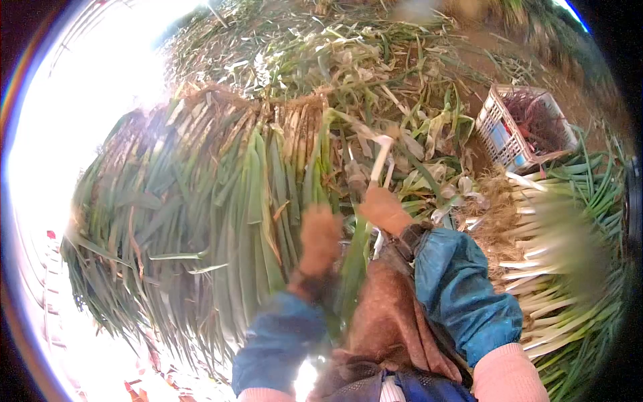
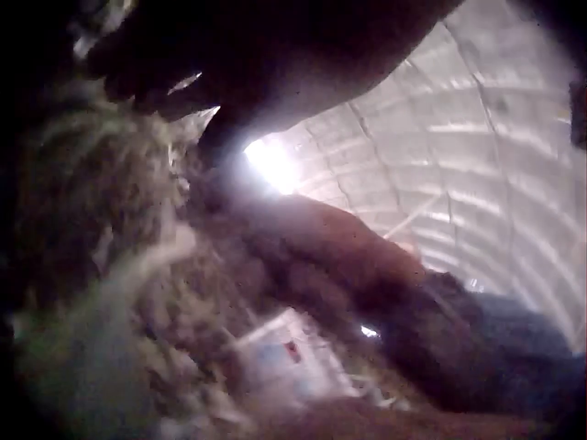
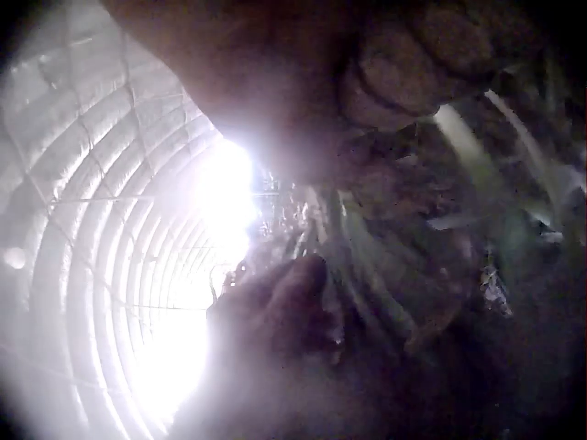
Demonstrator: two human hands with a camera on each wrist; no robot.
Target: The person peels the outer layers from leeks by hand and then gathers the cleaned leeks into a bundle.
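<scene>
While hemmed in by a heap of green onions (image 1: 194,194) and strewn leaves (image 1: 439,127), holding a pale stalk (image 1: 380,161) in a curled right grip (image 1: 386,209).
Can see, up to the right, a white crate (image 1: 499,130) with a dark tangle (image 1: 536,119) inside; below, white-stemmed onions (image 1: 546,309) in a row, partly lost behind a blurred smear (image 1: 573,241). Can place the left grip (image 1: 320,238) by the heap's right edge; cannot tell, through blur, whether curled or loose. Can follow the pale stalk out of the right grip, away from the body.
</scene>
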